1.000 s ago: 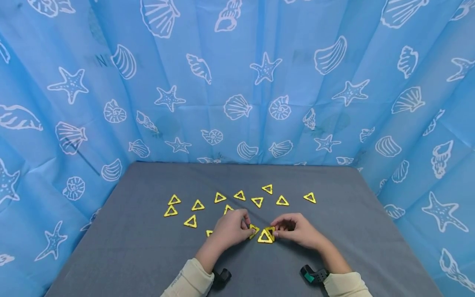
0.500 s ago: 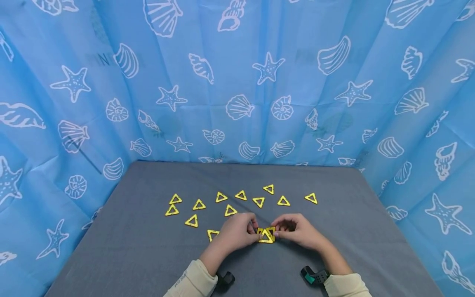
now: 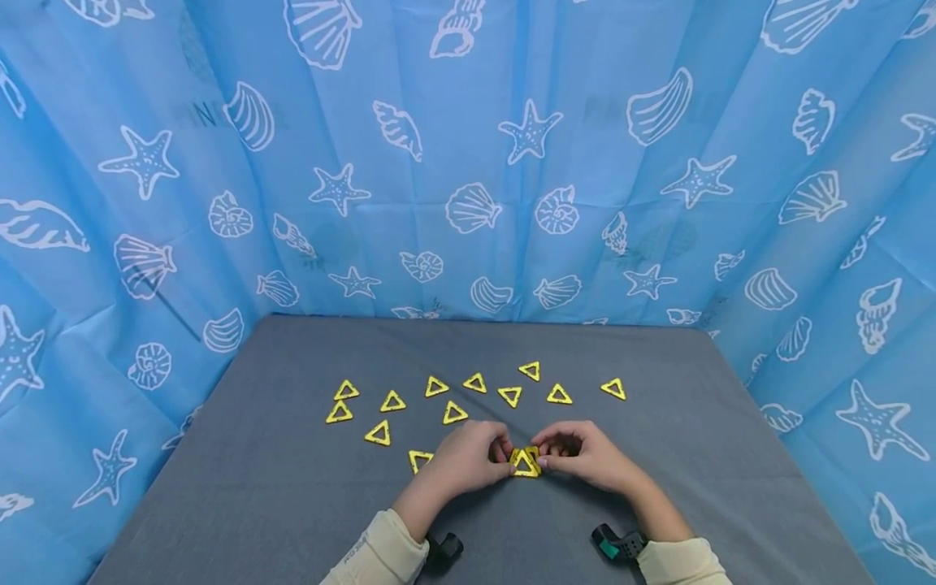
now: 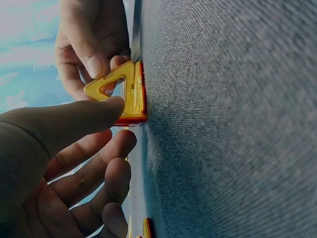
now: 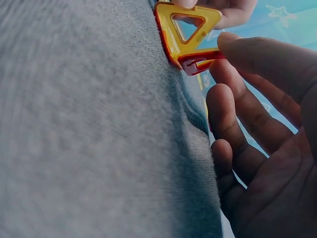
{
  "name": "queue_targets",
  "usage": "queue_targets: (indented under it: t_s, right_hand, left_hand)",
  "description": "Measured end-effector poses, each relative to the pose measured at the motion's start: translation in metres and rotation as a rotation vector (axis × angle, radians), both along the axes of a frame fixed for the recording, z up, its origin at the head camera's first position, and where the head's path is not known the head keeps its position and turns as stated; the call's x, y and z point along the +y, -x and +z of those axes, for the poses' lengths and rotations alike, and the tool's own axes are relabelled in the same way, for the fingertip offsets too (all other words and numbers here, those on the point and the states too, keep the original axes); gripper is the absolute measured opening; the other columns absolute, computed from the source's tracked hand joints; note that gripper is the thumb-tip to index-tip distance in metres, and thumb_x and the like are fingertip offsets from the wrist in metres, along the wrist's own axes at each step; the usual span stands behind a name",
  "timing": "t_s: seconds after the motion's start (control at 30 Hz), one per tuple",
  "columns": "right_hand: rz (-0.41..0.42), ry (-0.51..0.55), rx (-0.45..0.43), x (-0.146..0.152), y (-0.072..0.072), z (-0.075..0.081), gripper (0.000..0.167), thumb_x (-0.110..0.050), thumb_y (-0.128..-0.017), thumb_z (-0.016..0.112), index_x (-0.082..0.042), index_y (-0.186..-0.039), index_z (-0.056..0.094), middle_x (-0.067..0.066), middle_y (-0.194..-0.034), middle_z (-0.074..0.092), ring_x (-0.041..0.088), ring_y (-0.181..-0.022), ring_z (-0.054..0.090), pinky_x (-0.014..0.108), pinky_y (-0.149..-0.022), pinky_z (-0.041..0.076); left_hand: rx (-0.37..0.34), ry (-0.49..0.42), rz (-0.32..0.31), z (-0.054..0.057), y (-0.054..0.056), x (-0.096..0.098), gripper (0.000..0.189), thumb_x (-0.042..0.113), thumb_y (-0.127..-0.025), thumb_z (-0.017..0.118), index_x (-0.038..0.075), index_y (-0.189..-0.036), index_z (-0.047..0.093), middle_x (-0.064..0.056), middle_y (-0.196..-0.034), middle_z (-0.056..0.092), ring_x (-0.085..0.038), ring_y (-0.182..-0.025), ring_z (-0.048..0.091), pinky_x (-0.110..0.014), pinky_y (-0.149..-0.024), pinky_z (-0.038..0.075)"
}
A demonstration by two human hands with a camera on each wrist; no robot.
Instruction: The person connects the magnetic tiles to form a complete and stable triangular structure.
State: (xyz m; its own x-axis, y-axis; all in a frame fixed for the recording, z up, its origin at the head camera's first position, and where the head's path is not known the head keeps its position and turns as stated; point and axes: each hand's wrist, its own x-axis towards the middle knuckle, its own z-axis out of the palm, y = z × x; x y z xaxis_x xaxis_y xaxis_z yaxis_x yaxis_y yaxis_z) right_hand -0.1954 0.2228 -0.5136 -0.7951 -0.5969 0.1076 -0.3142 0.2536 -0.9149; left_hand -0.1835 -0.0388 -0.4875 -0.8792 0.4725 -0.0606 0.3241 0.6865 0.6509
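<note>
- Head view: the left hand and the right hand face each other across a yellow tile cluster, located between their fingertips and low over the gray tabletop.
- Left hand: narrow grip; thumb against the near face of the cluster, index finger behind.
- Right hand: narrow grip; thumb and index finger pinch the opposite side of the cluster at a red-edged corner.
- Cluster: triangular frames set at angles to one another. The fingers cover part of it, so whether all edges meet cannot be told.
- Nearest loose tile: just beside the left hand, on its outer side, partly hidden by it.
- Other loose tiles: flat, spread beyond both hands, mostly forward and left of the left hand.
- Wrists: one black device below the right hand, another below the left.
- Blue shell-print curtain: well beyond both hands.
</note>
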Motion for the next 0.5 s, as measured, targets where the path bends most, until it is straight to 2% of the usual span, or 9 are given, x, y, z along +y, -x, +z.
queue_targets:
  t_s: [0.23, 0.5]
  right_hand:
    - [0.015, 0.012, 0.0, -0.0008, -0.0012, -0.0004, 0.021, -0.006, -0.099, 0.074, 0.0, -0.119, 0.075, 0.021, -0.098, 0.074, 0.01, -0.077, 0.065, 0.028, -0.065, 0.056]
    - [0.021, 0.027, 0.007, -0.001, -0.0008, 0.0003, 0.017, -0.004, -0.098, 0.073, 0.0, -0.115, 0.075, 0.023, -0.094, 0.073, 0.008, -0.074, 0.063, 0.027, -0.062, 0.054]
  left_hand:
    - [0.03, 0.002, -0.02, -0.0007, 0.0006, 0.0007, 0.016, 0.024, -0.09, 0.087, 0.023, -0.09, 0.071, 0.015, -0.08, 0.065, 0.001, -0.071, 0.057, -0.024, -0.068, 0.048]
    - [0.02, -0.006, -0.035, 0.0018, 0.0007, 0.0022, 0.014, 0.024, -0.091, 0.086, 0.021, -0.092, 0.073, 0.014, -0.082, 0.066, 0.001, -0.072, 0.057, -0.025, -0.068, 0.048]
